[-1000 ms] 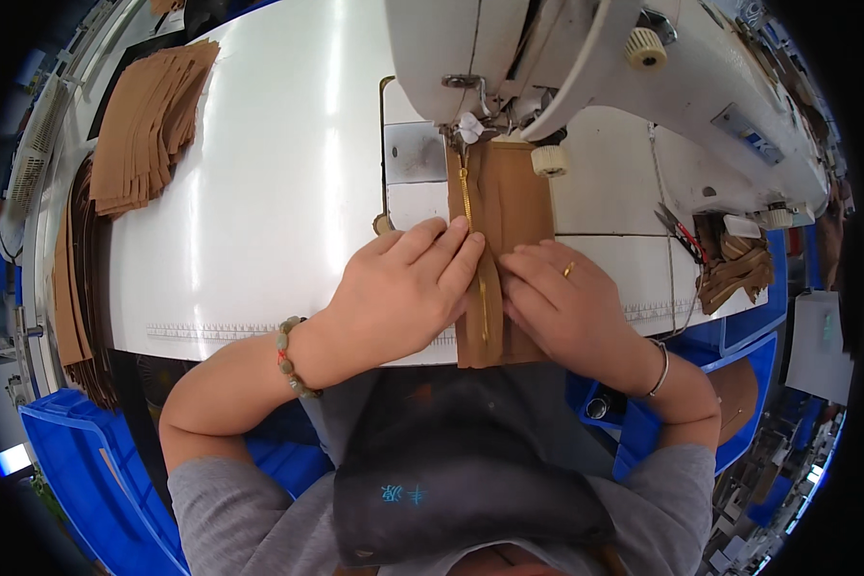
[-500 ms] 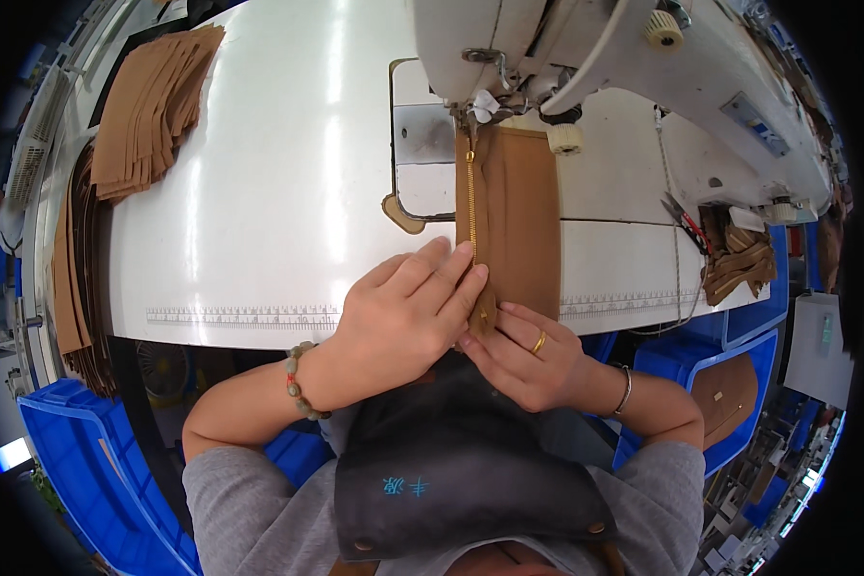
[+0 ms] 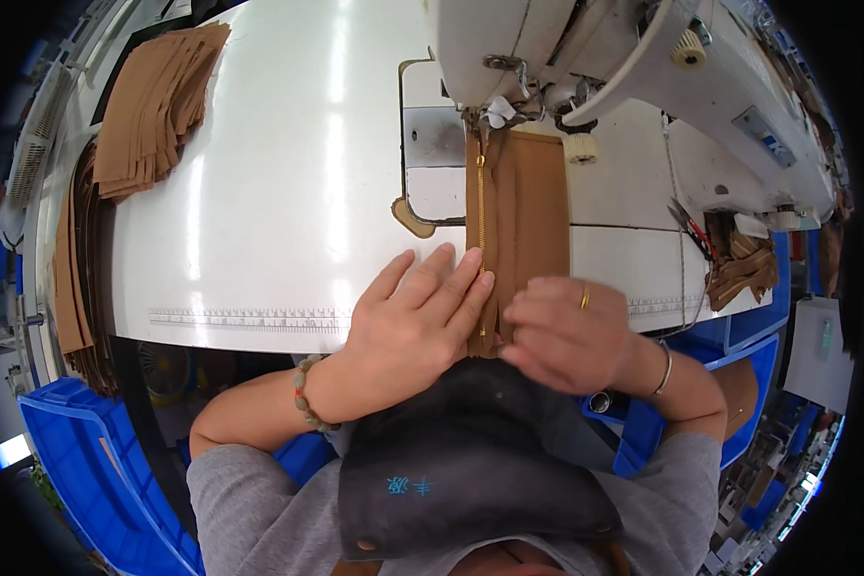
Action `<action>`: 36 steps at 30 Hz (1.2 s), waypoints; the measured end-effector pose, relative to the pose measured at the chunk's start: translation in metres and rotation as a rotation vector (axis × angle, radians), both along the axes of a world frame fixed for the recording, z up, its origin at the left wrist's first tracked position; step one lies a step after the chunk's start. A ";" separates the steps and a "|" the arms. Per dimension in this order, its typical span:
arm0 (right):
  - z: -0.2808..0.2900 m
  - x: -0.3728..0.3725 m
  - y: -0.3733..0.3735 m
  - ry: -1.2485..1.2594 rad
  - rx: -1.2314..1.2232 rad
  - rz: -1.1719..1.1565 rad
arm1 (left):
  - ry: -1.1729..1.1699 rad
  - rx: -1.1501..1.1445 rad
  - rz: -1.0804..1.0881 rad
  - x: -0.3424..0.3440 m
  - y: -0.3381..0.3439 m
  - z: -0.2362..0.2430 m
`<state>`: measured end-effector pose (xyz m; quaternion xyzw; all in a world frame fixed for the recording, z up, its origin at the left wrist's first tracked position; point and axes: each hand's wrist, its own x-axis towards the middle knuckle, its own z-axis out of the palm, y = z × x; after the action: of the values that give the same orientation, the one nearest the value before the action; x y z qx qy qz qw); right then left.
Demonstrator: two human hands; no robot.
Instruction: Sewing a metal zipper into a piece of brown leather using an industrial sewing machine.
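Note:
My left hand [image 3: 418, 326] lies with fingers outstretched, their tips resting along the left side of a brown piece [image 3: 538, 206] with a gold zipper [image 3: 481, 221]. My right hand [image 3: 571, 336], blurred, has curled fingers at the lower part of the piece, just right of the zipper; what they grip, if anything, is hidden. The piece's far end is under the needle and foot area of the white sewing machine [image 3: 634, 86]. A grey metal plate [image 3: 432, 134] sits beside it on the white table [image 3: 259, 192].
Stacks of brown pieces [image 3: 154, 106] lie at the left. Scissors [image 3: 693, 228] and brown scraps [image 3: 739, 264] lie at the right. Blue bins [image 3: 86, 461] stand below both ends of the table. A printed ruler [image 3: 240, 317] runs along the front edge.
Since half a second ago, my right hand has moved up and right from the bottom end of the piece. My left hand has shifted only slightly. The view has shifted a little.

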<state>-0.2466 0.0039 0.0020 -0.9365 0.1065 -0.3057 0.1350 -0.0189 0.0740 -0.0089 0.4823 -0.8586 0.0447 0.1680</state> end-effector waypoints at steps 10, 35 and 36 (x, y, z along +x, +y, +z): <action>-0.024 0.025 -0.075 0.237 -0.094 -0.240 | 0.001 0.054 0.042 -0.010 0.014 0.001; 0.000 0.026 -0.062 0.385 0.055 -0.204 | 0.136 -0.102 0.146 0.048 0.063 -0.006; 0.000 0.026 -0.061 0.406 0.066 -0.228 | 0.043 -0.097 0.276 0.073 0.065 -0.001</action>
<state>-0.2207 -0.0570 0.0022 -0.9557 0.2466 -0.1207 0.1060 0.0543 0.1386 -0.0097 0.5878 -0.7772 0.0987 0.2017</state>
